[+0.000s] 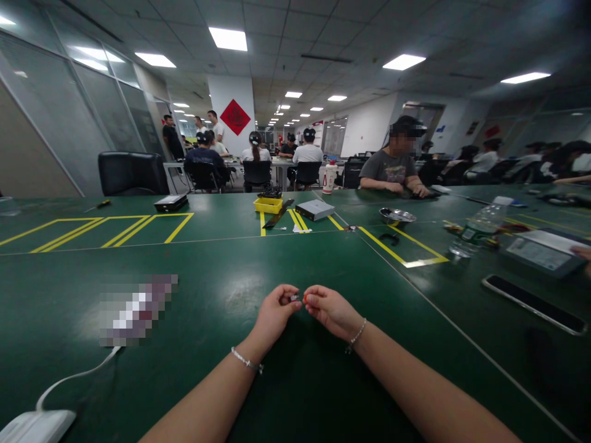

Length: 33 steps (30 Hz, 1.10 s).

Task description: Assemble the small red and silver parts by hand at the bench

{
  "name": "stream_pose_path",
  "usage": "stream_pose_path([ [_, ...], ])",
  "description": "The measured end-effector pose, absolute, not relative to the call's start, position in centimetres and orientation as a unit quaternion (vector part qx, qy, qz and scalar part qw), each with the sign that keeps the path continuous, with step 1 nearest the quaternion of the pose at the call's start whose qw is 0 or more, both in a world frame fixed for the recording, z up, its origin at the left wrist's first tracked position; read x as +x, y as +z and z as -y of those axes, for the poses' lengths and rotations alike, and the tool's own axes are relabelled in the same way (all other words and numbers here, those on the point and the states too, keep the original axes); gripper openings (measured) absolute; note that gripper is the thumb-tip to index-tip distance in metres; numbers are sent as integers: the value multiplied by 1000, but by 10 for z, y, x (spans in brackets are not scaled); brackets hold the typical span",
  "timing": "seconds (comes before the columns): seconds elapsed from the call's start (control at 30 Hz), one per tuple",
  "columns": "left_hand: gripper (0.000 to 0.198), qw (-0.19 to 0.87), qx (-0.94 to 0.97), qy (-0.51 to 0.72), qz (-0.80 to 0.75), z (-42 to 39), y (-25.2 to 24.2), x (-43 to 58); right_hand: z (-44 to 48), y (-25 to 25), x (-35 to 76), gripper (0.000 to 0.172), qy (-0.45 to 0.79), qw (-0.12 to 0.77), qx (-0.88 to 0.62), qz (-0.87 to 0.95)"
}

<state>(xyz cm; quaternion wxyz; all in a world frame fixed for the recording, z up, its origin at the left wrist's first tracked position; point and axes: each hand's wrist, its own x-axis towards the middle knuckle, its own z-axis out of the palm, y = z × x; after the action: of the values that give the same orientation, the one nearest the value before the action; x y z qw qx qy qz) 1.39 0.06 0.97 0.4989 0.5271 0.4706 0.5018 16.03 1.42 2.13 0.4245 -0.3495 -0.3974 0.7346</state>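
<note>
Silvery piece (294, 298): small, pale, shiny; held at the fingertips of the left hand (272, 312), partly covered.
Orange piece (305, 298): small, bright; pinched by the right hand (334, 311), exact shape unclear.
Arrangement: silvery piece left, orange piece right, just beside each other.

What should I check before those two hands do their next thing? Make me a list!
1. Left hand grips the small pale piece: ok.
2. Right hand pinches the small orange piece: ok.
3. Both hands close together: ok.
4. Pieces lined up: cannot tell, too small.
5. Clear bottle away from both hands: ok.
6. Phone away from both hands: ok.
</note>
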Motion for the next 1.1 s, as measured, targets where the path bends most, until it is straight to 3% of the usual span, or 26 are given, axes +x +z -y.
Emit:
stream_pose_path([
  [0.53, 21, 457, 571, 472, -493, 0, 9, 12, -14, 15, 160, 19, 761, 415, -334, 371],
  [0.93, 49, 463, 565, 457, -508, 3, 9, 12, -13, 18, 158, 20, 753, 410, -348, 379],
  [1.1, 37, 424, 598, 451, -510, 3, 6, 12, -13, 17, 158, 21, 749, 410, -357, 379],
])
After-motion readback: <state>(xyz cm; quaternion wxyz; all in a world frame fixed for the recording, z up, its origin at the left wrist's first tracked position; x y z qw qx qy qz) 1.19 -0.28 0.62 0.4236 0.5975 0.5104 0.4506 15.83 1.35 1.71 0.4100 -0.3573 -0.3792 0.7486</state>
